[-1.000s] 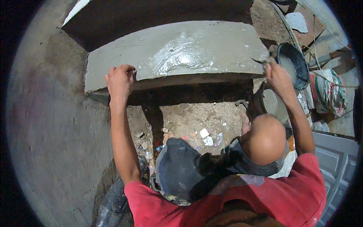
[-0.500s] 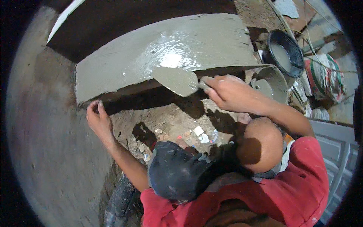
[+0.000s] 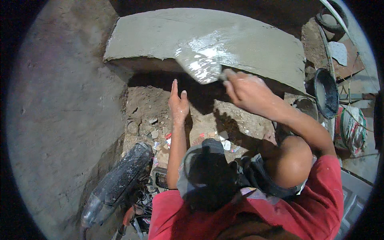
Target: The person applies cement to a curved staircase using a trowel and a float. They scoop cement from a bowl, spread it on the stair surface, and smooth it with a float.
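Now, trowel [image 3: 200, 69] clasped in right hand [image 3: 251, 92], wet ledge [image 3: 256, 45] beyond its fingers, left hand [image 3: 179, 105] opened, fingers outstretched.

Shirt [image 3: 296, 204] is red, short-sleeved; legwear [image 3: 208, 166] is dark

Left grip [image 3: 179, 105] has room leftward; trowel [image 3: 201, 68] obstructs ahead-right.

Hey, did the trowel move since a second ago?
Yes. Against the grey slab, which stays put, the trowel in the right hand has gone left, from the slab's right end to around the middle of its front edge.
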### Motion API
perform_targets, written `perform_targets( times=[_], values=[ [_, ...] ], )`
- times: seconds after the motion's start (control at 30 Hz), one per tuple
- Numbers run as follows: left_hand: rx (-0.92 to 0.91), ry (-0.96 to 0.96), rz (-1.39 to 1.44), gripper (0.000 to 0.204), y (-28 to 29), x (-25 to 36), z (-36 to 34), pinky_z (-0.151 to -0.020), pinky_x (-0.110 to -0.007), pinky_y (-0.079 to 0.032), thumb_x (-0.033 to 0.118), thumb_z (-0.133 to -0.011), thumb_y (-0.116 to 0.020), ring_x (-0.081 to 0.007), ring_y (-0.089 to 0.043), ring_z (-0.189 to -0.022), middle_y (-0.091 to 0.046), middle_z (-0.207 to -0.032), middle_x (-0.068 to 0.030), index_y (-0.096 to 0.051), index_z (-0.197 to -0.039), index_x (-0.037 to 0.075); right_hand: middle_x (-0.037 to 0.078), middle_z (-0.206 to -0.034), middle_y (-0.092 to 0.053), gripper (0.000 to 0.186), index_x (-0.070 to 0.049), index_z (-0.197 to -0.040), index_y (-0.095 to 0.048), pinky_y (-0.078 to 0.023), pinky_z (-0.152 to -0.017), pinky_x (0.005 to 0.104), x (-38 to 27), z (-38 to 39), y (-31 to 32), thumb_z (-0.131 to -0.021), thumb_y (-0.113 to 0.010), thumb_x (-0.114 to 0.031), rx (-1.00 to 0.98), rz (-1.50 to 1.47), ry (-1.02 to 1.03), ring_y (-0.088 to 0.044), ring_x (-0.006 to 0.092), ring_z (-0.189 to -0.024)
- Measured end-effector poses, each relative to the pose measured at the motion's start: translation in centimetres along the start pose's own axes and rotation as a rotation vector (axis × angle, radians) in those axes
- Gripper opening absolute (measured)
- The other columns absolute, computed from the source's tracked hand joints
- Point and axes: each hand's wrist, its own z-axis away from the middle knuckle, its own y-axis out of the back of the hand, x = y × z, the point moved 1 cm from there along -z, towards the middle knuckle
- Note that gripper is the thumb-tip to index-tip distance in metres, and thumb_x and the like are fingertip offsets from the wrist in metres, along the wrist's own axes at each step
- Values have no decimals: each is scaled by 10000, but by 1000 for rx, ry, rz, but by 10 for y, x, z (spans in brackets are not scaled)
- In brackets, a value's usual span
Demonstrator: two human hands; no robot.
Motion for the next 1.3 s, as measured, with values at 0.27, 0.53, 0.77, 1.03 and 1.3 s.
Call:
perform_targets(
  times=[0.27,0.53,0.77,1.03,1.3],
  values=[
    [79,283,-35,653,44,-35,54,-1232,-410,-331,25,-976,-602,-362,-479,-1471,-490,-1570,-278,-410,-1600,41,267,-922,-680,366,12,-1349,-594,-547,-702,538,82,81,22,-1034,-581,-174,-1,272,-384,-675,459,-804],
    [48,177,160,702,28,-27,49,-1254,-381,-292,-15,-964,-563,-322,-353,-1554,-378,-1658,-247,-329,-1626,3,336,-1012,-691,340,44,-1183,-632,-530,-820,570,156,151,55,-1077,-513,-256,255,294,-764,-662,531,-970],
    [19,52,139,702,-9,36,-37,-1264,-410,-280,85,-999,-580,-391,-327,-1556,-345,-1657,-287,-292,-1635,5,328,-960,-694,411,87,-1215,-603,-529,-823,563,49,-19,-4,-1074,-529,-292,-47,-34,-276,-678,512,-916],
    [-56,38,178,687,-9,34,-32,-1256,-390,-284,124,-1007,-620,-346,-347,-1556,-337,-1670,-263,-327,-1609,-32,305,-897,-698,332,53,-1077,-628,-536,-780,586,22,-106,-23,-1071,-506,-255,-197,152,-36,-692,494,-885],
    [-100,55,160,627,-20,22,-45,-1250,-383,-296,154,-1013,-642,-364,-405,-1520,-434,-1608,-279,-416,-1549,-80,345,-932,-680,396,57,-1013,-626,-518,-793,611,211,71,56,-1075,-482,-307,240,374,-644,-662,536,-917]
  ],
)
